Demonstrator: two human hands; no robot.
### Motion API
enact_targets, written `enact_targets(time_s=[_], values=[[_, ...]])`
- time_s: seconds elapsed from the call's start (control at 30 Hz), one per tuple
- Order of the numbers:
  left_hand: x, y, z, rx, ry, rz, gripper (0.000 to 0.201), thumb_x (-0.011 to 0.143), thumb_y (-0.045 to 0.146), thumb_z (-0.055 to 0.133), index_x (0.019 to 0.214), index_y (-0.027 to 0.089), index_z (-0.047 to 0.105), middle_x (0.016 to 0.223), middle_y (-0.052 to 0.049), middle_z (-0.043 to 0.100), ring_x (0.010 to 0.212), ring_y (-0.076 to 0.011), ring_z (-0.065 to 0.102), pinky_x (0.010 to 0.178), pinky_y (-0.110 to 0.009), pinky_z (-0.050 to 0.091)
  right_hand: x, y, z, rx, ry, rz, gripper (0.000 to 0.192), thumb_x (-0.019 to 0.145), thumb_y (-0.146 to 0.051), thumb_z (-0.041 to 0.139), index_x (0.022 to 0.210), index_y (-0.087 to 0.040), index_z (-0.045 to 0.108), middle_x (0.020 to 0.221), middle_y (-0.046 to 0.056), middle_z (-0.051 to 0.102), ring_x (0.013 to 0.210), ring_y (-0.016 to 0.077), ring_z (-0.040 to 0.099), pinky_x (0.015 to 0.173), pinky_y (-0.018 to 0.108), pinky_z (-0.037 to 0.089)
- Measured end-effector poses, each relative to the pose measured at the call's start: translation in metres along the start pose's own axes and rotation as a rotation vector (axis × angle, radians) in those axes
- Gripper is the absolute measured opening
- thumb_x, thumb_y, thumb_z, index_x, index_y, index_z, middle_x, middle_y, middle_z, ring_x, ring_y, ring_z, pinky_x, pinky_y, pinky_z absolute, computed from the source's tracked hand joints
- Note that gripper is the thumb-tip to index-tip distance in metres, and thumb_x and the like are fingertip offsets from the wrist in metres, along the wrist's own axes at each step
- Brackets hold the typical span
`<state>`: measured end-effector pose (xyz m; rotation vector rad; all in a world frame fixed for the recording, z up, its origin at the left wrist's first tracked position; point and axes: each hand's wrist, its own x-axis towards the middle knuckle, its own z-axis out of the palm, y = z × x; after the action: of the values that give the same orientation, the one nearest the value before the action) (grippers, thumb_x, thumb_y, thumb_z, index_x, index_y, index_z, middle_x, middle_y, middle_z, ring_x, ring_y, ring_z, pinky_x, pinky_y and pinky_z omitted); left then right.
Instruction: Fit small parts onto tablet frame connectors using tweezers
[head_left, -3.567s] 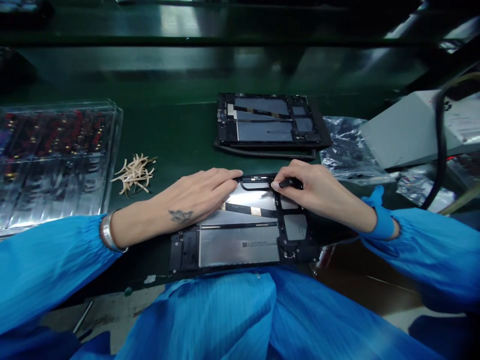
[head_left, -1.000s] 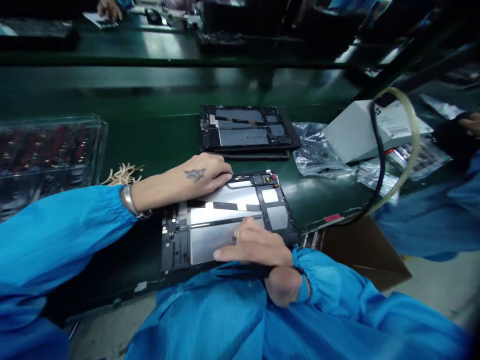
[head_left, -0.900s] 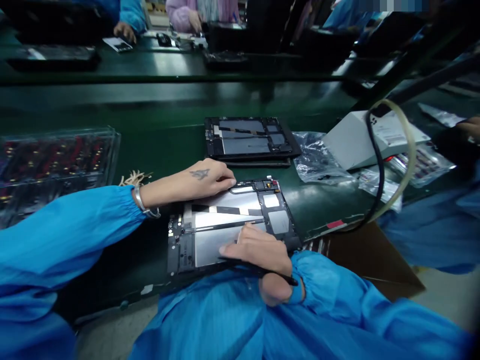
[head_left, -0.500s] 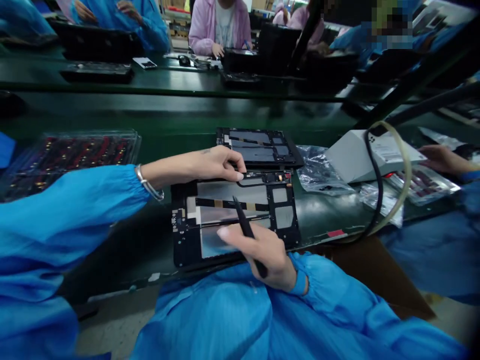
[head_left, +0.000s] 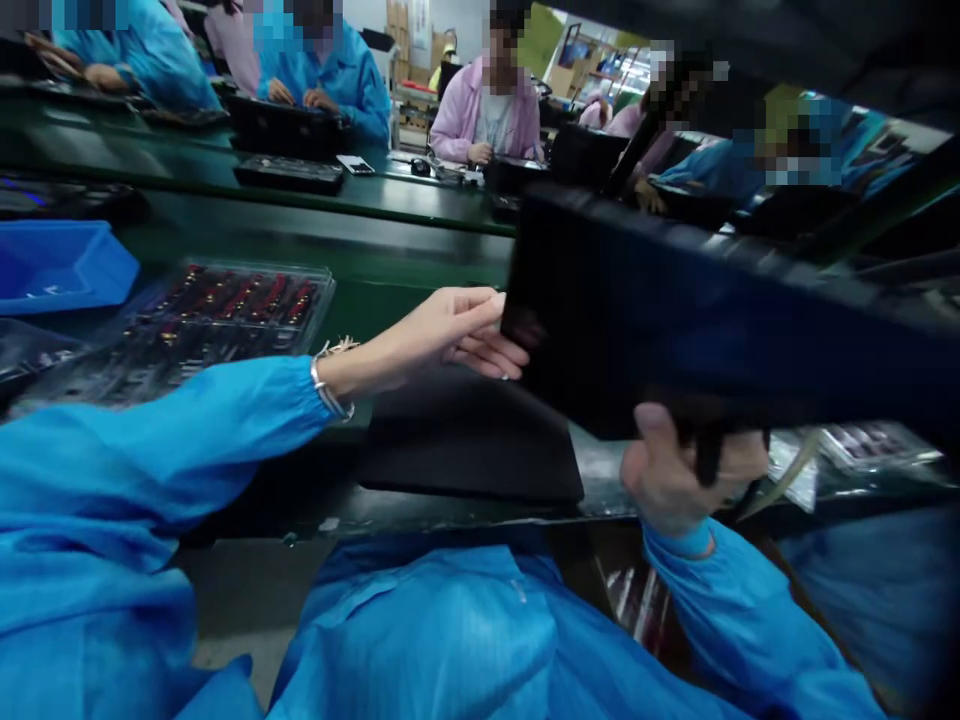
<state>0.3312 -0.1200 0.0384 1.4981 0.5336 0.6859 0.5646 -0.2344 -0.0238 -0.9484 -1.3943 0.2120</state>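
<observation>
Left arm [head_left: 210,425] reaching forward and across; left hand [head_left: 480,335] level, fingers [head_left: 484,352] loosely bent, thumb above. Right forearm [head_left: 742,605] angled up and forward; right hand [head_left: 686,475] blurred, thumb pointing up, fingers curled.

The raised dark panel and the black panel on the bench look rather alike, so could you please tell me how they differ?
The raised panel is tilted up in the right hand, while the bench panel lies flat. The raised panel is blurred, with a bluish sheen; the bench panel is sharper and plain black. Both are dark, flat slabs.
</observation>
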Motion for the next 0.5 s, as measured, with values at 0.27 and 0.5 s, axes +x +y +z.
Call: enact_targets(time_s=[0.27,0.5], values=[[-0.021,0.003,0.013,0.339,0.079,0.175,0.028,0.098,0.031,0.061,0.079,0.017,0.048,0.051,0.005,0.06,0.038,-0.0042,0.049,0.04,-0.011,0.036,0.013,-0.02,0.001,0.298,0.203,0.556,0.018,0.087,-0.034,0.073,0.105,-0.03,0.074,0.118,-0.006,0.074,0.122,0.0194,0.066,0.123,0.048,0.04],[-0.012,-0.016,0.009,0.153,0.113,-0.005,0.039,0.107,0.034,0.045,0.072,0.018,0.04,0.048,0.004,0.058,0.033,-0.0023,0.044,0.037,-0.012,0.026,0.011,-0.009,-0.003,0.339,-0.116,0.525,0.025,0.101,-0.026,0.054,0.12,-0.029,0.071,0.117,-0.001,0.076,0.116,0.0218,0.071,0.109,0.05,0.055]])
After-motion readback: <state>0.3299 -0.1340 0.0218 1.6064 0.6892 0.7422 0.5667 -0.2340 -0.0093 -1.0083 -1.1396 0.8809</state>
